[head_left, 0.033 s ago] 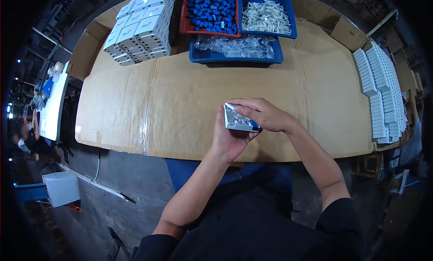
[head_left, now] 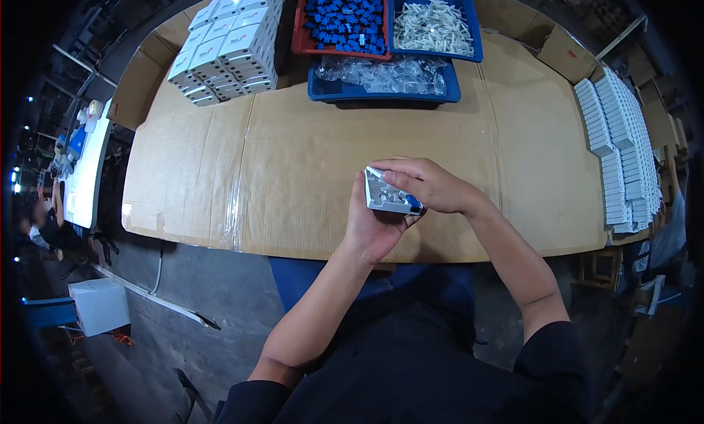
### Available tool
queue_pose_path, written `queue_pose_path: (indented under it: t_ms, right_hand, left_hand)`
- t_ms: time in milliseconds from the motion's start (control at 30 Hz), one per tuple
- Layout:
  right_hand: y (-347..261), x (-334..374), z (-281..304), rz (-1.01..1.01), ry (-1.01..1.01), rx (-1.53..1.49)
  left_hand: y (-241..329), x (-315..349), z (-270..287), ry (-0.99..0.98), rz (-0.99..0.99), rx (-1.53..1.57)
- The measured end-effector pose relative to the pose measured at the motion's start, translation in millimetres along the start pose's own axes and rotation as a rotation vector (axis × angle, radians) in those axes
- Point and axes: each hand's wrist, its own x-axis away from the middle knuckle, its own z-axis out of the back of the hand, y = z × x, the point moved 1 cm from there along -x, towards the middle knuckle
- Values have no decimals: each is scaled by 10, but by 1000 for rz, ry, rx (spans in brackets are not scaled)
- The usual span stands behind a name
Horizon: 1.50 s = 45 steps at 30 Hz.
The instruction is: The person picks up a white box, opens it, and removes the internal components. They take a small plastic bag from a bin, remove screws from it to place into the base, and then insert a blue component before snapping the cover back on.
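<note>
A small open white plastic housing (head_left: 387,205) is held just above the near part of the cardboard-covered table. My left hand (head_left: 370,229) cups it from the left and below, with the fingers closed around its side. Over its far and right sides lies my right hand (head_left: 438,188), its thumb across the top and its other fingers partly hidden behind. Small clear or whitish pieces show inside the housing, too small to name. A blue piece (head_left: 413,202) sits at its right corner, next to my right hand.
At the far left stand stacked white boxlike units (head_left: 220,53). A red tray (head_left: 299,39) of blue parts, a blue tray (head_left: 474,39) of white plugs and another blue tray (head_left: 381,99) of clear pieces fill the back. White housings (head_left: 620,156) are stacked at right; a person works far left.
</note>
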Motion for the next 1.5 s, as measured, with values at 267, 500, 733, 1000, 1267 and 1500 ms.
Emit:
queue_pose_path:
  t_ms: [267,500,733,1000,1267,1500]
  right_hand:
    - [-116,-32,133,-27,-118,19]
    - [10,-94,183,-78,-109,-44]
    - [-15,-130,143,-104,-75,16]
    - [-323,-107,369,-153,-8,-104]
    - [-142,-194,333,-49,-36,-94]
    - [-39,-171,279,-2,62,-26]
  left_hand:
    - [7,-46,117,-188,48,130]
    - [16,-53,-28,-37,41,109]
    - [38,-143,-4,23,70,94]
    - [207,-191,-150,-120,34,111]
    - [245,-317,-83,-63,28,14]
    - [263,-318,-186,59,66,-44]
